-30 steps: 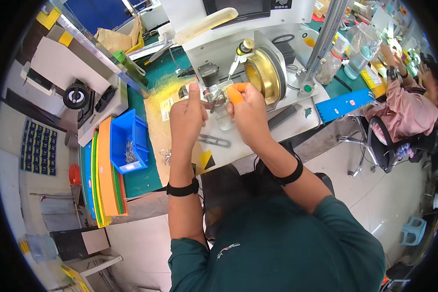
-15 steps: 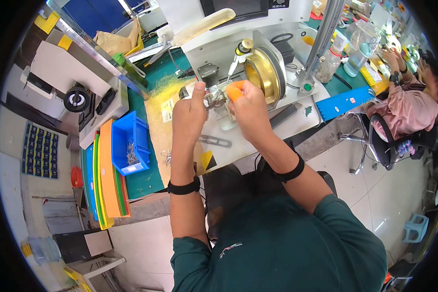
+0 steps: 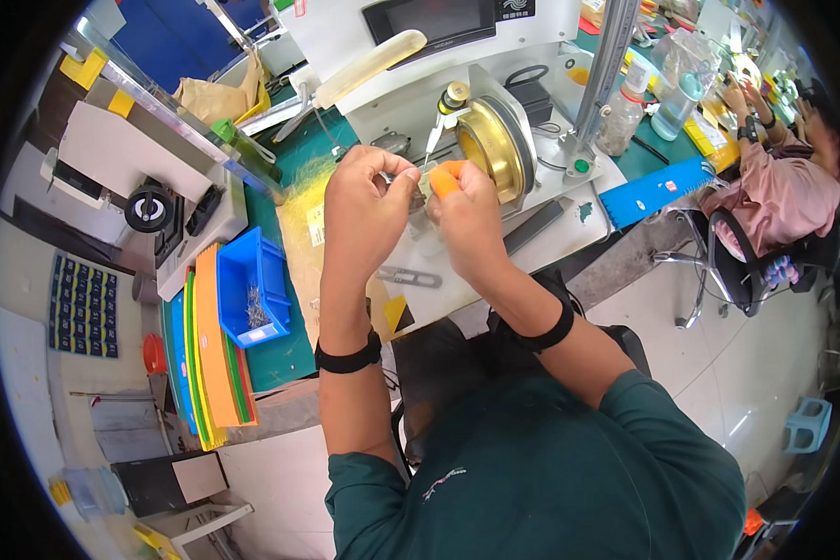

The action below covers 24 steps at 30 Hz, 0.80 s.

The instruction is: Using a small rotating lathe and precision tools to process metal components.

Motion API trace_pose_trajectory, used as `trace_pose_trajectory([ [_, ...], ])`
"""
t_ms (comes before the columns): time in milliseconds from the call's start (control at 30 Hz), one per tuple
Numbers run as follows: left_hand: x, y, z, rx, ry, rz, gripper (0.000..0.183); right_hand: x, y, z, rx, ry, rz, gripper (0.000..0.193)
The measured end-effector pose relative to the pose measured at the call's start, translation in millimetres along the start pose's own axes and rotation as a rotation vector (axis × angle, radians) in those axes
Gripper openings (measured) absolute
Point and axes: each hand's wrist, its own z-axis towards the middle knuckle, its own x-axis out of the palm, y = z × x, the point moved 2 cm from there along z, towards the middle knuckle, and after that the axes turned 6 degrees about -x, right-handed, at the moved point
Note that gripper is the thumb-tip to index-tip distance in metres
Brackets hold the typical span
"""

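In front of the winding machine [image 3: 397, 103], my left hand [image 3: 369, 210] is raised with thumb and bent forefinger brought together. Whatever sits between those fingertips is too small to make out. My right hand [image 3: 469, 224] is closed close beside it, an orange finger cot [image 3: 445, 179] on one finger; its grip hides anything inside. Just beyond both hands a thin white nozzle [image 3: 434, 140] points down. To its right stands a brass-coloured round drum [image 3: 487, 145]. A pair of grey thread snips [image 3: 411, 277] lies on the white base below my hands.
Left of my arm, a blue bin [image 3: 269, 297] holds many thin metal pins. Colored boards [image 3: 219, 350] lean beside it. Fine yellow wire [image 3: 310, 187] is tangled on the green mat. At right are bottles [image 3: 621, 126], a blue strip [image 3: 658, 191] and a seated person [image 3: 784, 187].
My left thumb, upright before, has bent down to meet the forefinger, and that hand has turned inward. My right hand stays closed nearby. The whole view has shifted slightly.
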Motion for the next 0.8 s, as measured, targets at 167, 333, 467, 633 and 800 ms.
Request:
trace_pose_trajectory([
  [167, 2, -1, -3, 0.014, -0.027, 0.002, 0.009, 0, 3, 0, -0.013, 0.005, 0.033, 0.010],
  [333, 1, 13, -8, -0.037, -0.017, -0.145, 0.007, 0, -1, 2, -0.001, 0.075, 0.125, 0.008],
  [467, 2, 18, -10, -0.040, -0.008, -0.234, 0.008, 0, 3, 1, 0.021, 0.073, 0.124, 0.007],
  [633, 2, 16, -13, -0.034, -0.055, -0.220, 0.006, 3, 6, 0, 0.057, 0.108, 0.115, 0.008],
  [800, 12, -20, -33, 0.252, -0.157, -0.005, 0.010, -12, 19, -12, 0.062, 0.115, 0.075, 0.010],
])
